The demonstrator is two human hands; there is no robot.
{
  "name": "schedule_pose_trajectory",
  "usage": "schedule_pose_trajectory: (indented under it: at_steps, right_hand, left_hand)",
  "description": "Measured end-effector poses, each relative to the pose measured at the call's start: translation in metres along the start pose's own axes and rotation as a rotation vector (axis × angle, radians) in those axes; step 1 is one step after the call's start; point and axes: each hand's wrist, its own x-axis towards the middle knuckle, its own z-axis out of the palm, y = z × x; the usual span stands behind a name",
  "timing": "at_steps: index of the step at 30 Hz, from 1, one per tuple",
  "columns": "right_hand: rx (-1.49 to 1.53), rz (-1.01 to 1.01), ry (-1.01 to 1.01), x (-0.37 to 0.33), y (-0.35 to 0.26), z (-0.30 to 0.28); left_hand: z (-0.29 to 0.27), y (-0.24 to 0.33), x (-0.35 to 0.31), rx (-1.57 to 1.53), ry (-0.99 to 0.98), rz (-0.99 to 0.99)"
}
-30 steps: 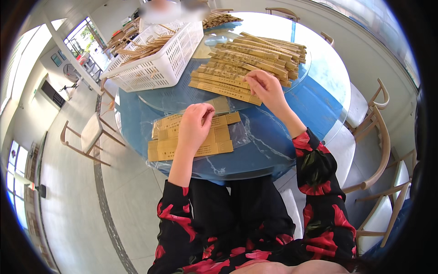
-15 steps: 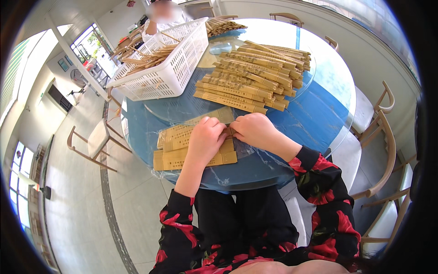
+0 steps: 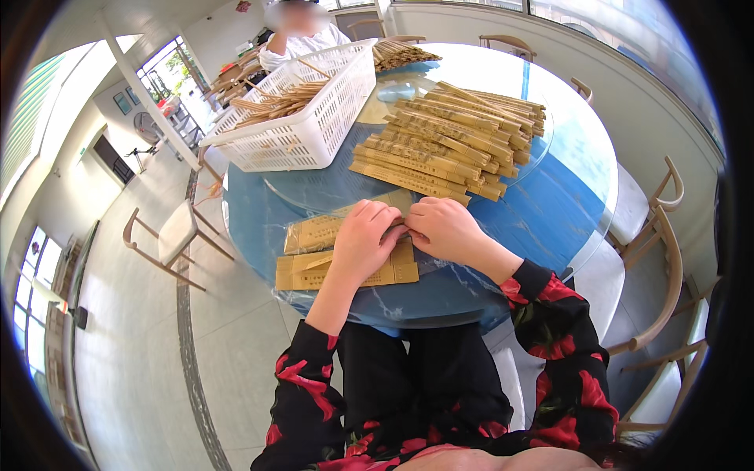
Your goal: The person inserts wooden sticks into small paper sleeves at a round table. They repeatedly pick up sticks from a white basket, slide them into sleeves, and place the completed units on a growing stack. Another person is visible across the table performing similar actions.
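Observation:
My left hand (image 3: 366, 234) and my right hand (image 3: 444, 228) meet fingertip to fingertip over the near side of the table, both closed in a pinch. Between them is the end of a narrow gold paper sleeve (image 3: 308, 264), which slants out from under my left hand; its pinched end is mostly hidden by my fingers. Below my left hand lies a stack of flat gold printed sleeves (image 3: 294, 279). Just behind it, a second bundle of sleeves (image 3: 311, 234) sits in clear plastic wrap.
A large pile of narrow gold sleeves (image 3: 448, 141) covers the middle of the round blue table (image 3: 542, 200). Left of it stands a white plastic basket (image 3: 314, 133) with wooden sticks (image 3: 275, 106). Another stick pile (image 3: 400, 55) lies behind. A person (image 3: 302, 35) sits across; chairs (image 3: 177, 231) surround the table.
The view has shifted slightly, so the table sits a little lower and further right. The narrow sleeve now rests lower over the flat stack, and my fingertips have drawn closer together.

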Motion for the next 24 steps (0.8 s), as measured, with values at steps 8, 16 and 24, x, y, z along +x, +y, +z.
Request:
schedule_pose_trajectory:
  at_steps: [8,16,24]
  right_hand:
    - [0.32,-0.03,-0.072,0.003,-0.008,-0.013]
    - [0.372,0.145,-0.134,0.001,-0.002,-0.03]
    - [0.379,0.087,-0.125,0.002,-0.003,-0.027]
  left_hand:
    - [-0.071,-0.057,0.068,0.171,0.237,-0.043]
    - [-0.084,-0.194,0.187,0.284,0.107,-0.251]
    - [-0.063,-0.282,0.229,0.709,-0.422,-0.208]
